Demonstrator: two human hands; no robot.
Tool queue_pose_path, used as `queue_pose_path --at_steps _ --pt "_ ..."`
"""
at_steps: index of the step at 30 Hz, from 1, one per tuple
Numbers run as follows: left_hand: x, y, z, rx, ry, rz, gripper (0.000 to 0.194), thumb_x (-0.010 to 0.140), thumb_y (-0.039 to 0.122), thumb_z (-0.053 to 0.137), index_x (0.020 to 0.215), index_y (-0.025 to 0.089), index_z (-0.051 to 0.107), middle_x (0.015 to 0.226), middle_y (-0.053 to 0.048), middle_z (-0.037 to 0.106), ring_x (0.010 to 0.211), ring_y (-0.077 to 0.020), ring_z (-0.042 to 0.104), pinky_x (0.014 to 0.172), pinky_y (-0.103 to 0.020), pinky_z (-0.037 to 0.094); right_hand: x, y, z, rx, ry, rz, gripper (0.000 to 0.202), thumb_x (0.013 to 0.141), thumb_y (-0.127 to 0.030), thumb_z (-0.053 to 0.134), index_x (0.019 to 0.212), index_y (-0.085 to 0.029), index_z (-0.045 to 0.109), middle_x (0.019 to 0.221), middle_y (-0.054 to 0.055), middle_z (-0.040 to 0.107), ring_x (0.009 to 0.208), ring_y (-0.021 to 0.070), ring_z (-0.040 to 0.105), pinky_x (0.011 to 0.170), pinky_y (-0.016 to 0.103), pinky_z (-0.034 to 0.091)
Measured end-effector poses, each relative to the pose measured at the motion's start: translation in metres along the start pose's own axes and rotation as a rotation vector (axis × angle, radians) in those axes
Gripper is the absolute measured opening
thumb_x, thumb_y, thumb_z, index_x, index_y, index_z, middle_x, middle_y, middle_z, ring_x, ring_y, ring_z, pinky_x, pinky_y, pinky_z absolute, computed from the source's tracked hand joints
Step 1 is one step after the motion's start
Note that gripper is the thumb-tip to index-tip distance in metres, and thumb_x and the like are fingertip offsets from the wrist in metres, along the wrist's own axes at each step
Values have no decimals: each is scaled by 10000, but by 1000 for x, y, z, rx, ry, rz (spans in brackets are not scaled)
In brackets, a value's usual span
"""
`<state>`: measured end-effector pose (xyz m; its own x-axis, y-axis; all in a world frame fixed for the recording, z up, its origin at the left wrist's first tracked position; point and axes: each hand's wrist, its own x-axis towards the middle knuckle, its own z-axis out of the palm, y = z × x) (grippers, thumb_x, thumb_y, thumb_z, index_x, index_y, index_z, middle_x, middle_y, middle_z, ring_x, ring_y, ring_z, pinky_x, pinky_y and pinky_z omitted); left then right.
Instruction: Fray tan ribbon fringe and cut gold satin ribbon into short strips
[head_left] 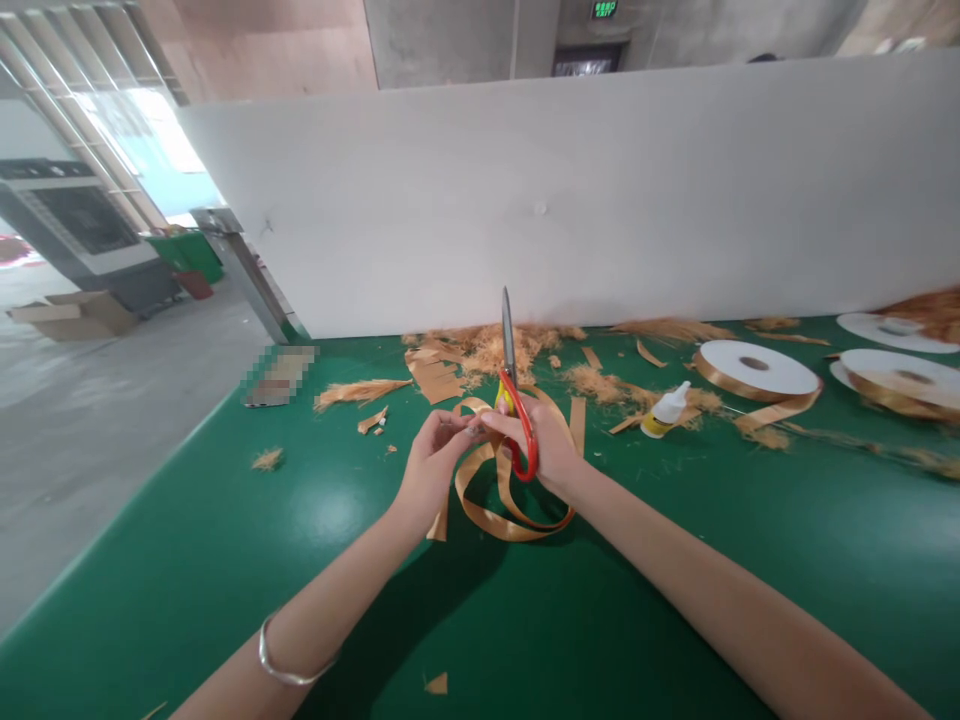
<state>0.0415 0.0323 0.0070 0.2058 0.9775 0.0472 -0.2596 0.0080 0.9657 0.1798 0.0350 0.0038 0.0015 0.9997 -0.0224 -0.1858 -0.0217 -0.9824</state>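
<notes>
Over the middle of the green table my left hand (pixel 435 455) pinches a gold satin ribbon (pixel 491 525), whose loops hang and curl below both hands. My right hand (pixel 551 445) meets it fingertip to fingertip. Scissors (pixel 508 335) with red and yellow handles sit in the right hand, their blades closed and pointing up and away from me. The right thumb and fingers also seem to touch the ribbon, though the exact grip is hidden. A ribbon end (pixel 439 522) hangs beneath the left hand.
Ribbon spools (pixel 757 370) and a small glue bottle (pixel 666 410) stand at the right. Frayed tan fibres (pixel 517 350) and cut ribbon pieces (pixel 433 375) lie along the white partition (pixel 570 210). A blurred-out flat object (pixel 282 377) rests by the table's left edge.
</notes>
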Motion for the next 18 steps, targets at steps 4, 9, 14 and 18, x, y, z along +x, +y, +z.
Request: queue_pose_path --at_steps 4,9,14,18 --pt "-2 1 1 -43 3 87 216 685 253 690 725 181 490 732 39 589 716 -96 587 713 -233 476 -8 9 16 54 59 23 377 575 -351 728 684 -223 391 508 -88 388 396 65 376 380 214 332" --pt "-2 5 0 93 3 73 146 693 255 678 740 170 569 741 7 637 696 -125 606 643 -244 490 -13 16 25 90 -14 -26 348 620 -372 693 693 -223 388 521 -89 395 389 62 361 379 210 308" --pt "7 5 -9 244 105 139 199 687 250 676 864 160 666 850 -45 692 810 -181 639 750 -304 501 -6 12 12 -136 -82 -106 363 601 -410 712 670 -215 414 595 -52 455 529 102 452 520 242 391" --pt "16 2 -20 370 89 173 208 693 256 671 879 164 664 760 -39 692 771 -192 662 733 -315 513 1 1 -16 -472 -11 -167 418 602 -472 704 641 -207 384 594 -58 373 549 100 377 534 248 339"
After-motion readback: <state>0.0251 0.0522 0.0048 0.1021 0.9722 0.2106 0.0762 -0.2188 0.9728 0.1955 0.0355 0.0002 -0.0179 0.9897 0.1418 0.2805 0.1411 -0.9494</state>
